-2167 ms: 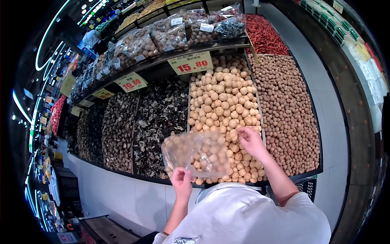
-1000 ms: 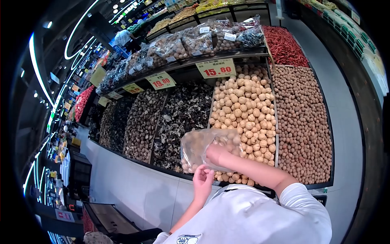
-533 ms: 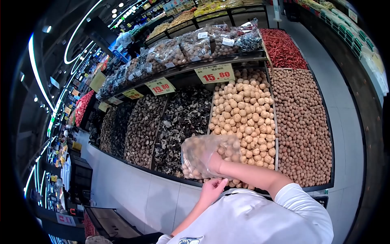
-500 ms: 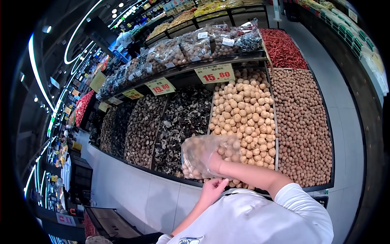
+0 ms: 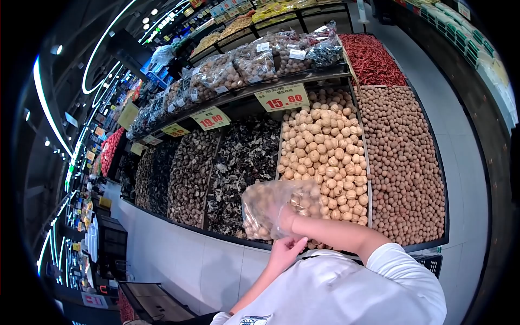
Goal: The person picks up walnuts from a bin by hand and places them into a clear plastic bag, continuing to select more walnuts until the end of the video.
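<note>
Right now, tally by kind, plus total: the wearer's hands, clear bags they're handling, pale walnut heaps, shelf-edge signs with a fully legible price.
Hands: 2 (left hand, right hand)
Clear bag: 1
Pale walnut heap: 1
Legible price signs: 2 (15.80 sign, 19.80 sign)
Total: 6

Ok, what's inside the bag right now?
The right hand and some walnuts show through the bag. Cloudy plastic blurs the fingers, so what they hold, if anything, cannot be seen.
</note>
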Demonstrator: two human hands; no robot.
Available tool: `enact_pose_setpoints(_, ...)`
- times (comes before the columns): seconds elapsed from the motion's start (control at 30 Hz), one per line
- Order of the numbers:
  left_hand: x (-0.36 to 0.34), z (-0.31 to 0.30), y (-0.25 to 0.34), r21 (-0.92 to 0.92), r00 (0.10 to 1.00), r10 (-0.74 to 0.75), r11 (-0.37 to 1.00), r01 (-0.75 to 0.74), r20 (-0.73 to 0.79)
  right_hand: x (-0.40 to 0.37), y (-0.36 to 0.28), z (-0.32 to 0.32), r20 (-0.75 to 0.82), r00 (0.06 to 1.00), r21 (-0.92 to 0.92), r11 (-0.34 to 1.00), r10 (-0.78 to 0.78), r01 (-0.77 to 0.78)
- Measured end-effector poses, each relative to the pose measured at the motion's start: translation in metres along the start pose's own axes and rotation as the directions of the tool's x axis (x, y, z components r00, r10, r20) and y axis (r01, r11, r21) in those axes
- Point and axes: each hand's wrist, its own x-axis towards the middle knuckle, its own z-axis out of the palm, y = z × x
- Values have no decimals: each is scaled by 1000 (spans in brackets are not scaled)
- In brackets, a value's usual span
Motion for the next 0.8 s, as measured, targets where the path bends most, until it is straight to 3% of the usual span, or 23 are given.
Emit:
enact_pose_setpoints(0.07,-2,1,-1,-53,999,12,998,-14,-36,5,10,-29,118,986,365,918,120,-155)
enact_pose_setpoints(0.1,-3,0,-2,-79,999,18,997,-21,-35,0,18,-48,125,985,367,917,115,-154)
enact_pose_setpoints(0.17,-5,0,-2,-112,999,13,994,-18,-42,-16,46,-78,45,997,636,767,67,-80)
enact_pose_setpoints(0.23,-7,0,-3,-122,998,15,992,-22,-56,-25,68,-79,197,962,941,240,190,-240)
enact_pose_setpoints(0.27,-8,1,-4,-127,998,22,991,-30,-63,-32,74,-79,202,961,940,239,187,-244)
enact_pose_setpoints(0.3,-7,1,-6,-132,998,19,991,-27,-62,-42,78,-87,243,952,957,-208,186,-203)
enact_pose_setpoints(0.33,-6,0,-9,-110,999,14,994,-17,-33,-49,81,-92,279,945,782,-612,173,-119)
enact_pose_setpoints(0.37,-6,0,-9,-87,1000,9,996,-9,-3,-53,84,-91,306,941,728,-673,142,-135)
enact_pose_setpoints(0.5,-6,1,1,-11,1000,4,1000,-4,1,-54,73,-97,444,861,773,-592,248,-228)
enact_pose_setpoints(0.57,-6,2,4,53,999,18,998,-16,-46,-41,71,-68,374,876,924,-202,305,-324)
enact_pose_setpoints(0.6,-6,1,4,57,999,19,998,-16,-50,-30,71,-53,371,878,925,-203,302,-321)
enact_pose_setpoints(0.63,-7,1,3,55,998,24,998,-21,-56,-18,71,-37,123,953,859,450,279,-242)
enact_pose_setpoints(0.67,-8,1,1,53,998,29,998,-26,-60,-8,72,-21,-63,993,415,907,103,-68)
enact_pose_setpoints(0.7,-8,0,-2,58,998,29,998,-25,-59,-5,70,-7,-119,980,564,823,162,-67)
enact_pose_setpoints(0.73,-8,-1,-5,67,998,27,997,-23,-60,-7,63,-22,-121,979,567,821,164,-68)
enact_pose_setpoints(0.8,-8,-2,-7,80,998,25,997,-21,-59,-8,46,-51,-47,962,398,888,269,-229)
